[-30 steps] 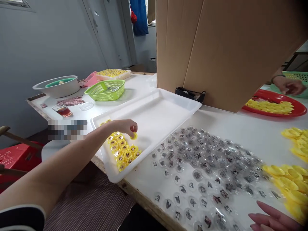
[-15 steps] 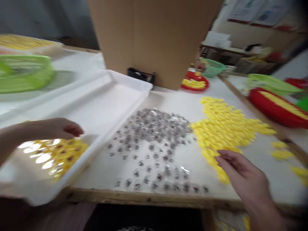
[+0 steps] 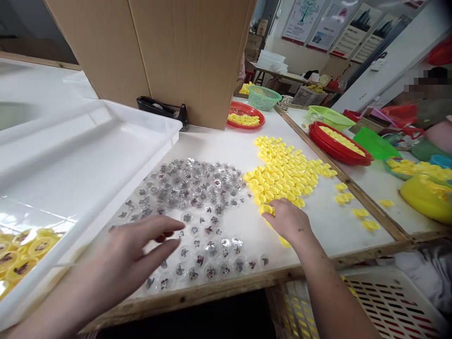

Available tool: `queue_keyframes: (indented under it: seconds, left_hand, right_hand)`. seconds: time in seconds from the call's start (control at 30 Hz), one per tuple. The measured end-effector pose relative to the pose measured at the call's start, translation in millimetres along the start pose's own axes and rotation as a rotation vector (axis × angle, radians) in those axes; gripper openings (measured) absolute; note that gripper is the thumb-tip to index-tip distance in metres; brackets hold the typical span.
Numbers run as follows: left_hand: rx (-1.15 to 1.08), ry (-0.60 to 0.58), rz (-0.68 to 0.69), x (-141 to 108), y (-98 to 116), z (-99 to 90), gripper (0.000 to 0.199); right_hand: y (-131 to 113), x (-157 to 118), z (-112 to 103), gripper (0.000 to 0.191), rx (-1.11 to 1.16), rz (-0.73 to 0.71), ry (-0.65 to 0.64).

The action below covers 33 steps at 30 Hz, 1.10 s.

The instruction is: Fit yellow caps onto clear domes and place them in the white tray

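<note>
My left hand (image 3: 141, 249), thumb and fingers apart and holding nothing, hovers over the near left part of the clear round discs (image 3: 197, 188). These discs bear small dark printed pictures; some overlap in a heap, others lie singly near the table edge. At the near left edge of a spread of small yellow plastic caps (image 3: 286, 176), my right hand (image 3: 289, 220) pinches one yellow cap (image 3: 266, 209) between thumb and fingers. In the white tray (image 3: 141, 157) at left, yellow caps with printed faces (image 3: 24, 256) fill the near corner.
A cardboard sheet (image 3: 176, 61) stands upright behind the discs, with a black stapler (image 3: 162, 109) at its foot. Red plates (image 3: 339, 143) and a green basket (image 3: 264, 98) stand farther off. A wooden strip (image 3: 344, 179) divides the table; a white crate (image 3: 381, 287) is below.
My left hand has moved right from above the tray to over the discs. My right hand has come to the yellow caps and closed on one. The view has swung right.
</note>
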<state>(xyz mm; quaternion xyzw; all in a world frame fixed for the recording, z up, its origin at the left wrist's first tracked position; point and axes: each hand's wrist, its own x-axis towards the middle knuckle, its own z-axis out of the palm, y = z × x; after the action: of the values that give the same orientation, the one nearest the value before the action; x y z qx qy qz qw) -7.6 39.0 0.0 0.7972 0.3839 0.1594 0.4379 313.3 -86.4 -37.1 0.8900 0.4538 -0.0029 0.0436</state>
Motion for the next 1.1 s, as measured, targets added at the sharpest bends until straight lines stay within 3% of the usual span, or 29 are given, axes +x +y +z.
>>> queue_keyframes:
  seconds: [0.1, 0.2, 0.4, 0.5, 0.6, 0.77, 0.93, 1.1]
  left_hand:
    - [-0.044, -0.186, -0.02, 19, 3, 40.0, 0.024]
    - [-0.245, -0.207, -0.143, 31, -1, 58.7, 0.025]
    - [-1.067, -0.255, -0.296, 38, -5, 79.7, 0.037]
    - [-1.323, -0.268, -0.346, 41, -10, 79.7, 0.023]
    - [-1.392, -0.146, -0.377, 47, -18, 71.1, 0.015]
    - [-1.4, 0.038, -0.4, 54, -23, 58.6, 0.016]
    - [-1.42, 0.034, -0.423, 54, -22, 59.5, 0.022]
    - [-1.434, 0.015, -0.444, 52, -22, 61.0, 0.024]
  right_hand:
    - [-2, 5, 0, 0.017, 0.031, 0.001, -0.018]
    - [-15, -4, -6, 0.017, 0.103, -0.034, -0.026]
    - [-83, -34, -32, 0.01, 0.593, -0.344, -0.028]
    - [-108, -33, -39, 0.013, 0.711, -0.431, -0.035]
    - [-109, -22, -33, 0.016, 0.798, -0.492, -0.056]
    - [-99, -6, -7, 0.028, 0.476, -0.58, -0.076]
    - [-101, -7, 1, 0.01, 0.343, -0.611, -0.11]
    - [-95, -8, 2, 0.011, 0.366, -0.693, -0.152]
